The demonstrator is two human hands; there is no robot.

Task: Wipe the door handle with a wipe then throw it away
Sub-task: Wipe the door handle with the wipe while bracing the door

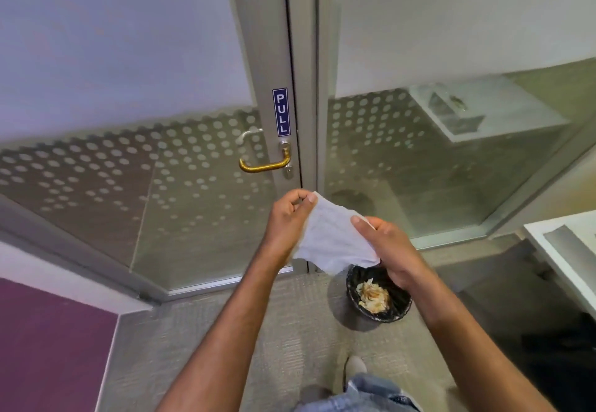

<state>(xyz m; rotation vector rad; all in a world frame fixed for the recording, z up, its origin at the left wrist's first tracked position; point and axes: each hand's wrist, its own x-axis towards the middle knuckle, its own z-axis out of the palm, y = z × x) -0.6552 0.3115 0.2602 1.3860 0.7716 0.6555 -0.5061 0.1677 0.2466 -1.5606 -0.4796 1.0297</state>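
Note:
A white wipe (pixel 332 237) is stretched open between both hands in front of the glass door. My left hand (pixel 288 218) pinches its upper left corner with thumb and fingers. My right hand (pixel 387 247) grips its right edge. The brass lever door handle (pixel 264 163) sits on the grey door frame above the hands, under a blue PULL label (pixel 280 111); neither hand nor the wipe touches it. A black waste bin (pixel 403 302) with crumpled paper inside stands on the carpet below the right hand, partly hidden by the wipe and wrist.
The frosted, dotted glass door (pixel 161 186) fills the left; a fixed glass panel (pixel 419 160) stands to the right. A white desk edge (pixel 561 250) juts in at the right. A purple wall panel (pixel 48 347) is at lower left. My shoe (pixel 354 368) rests on grey carpet.

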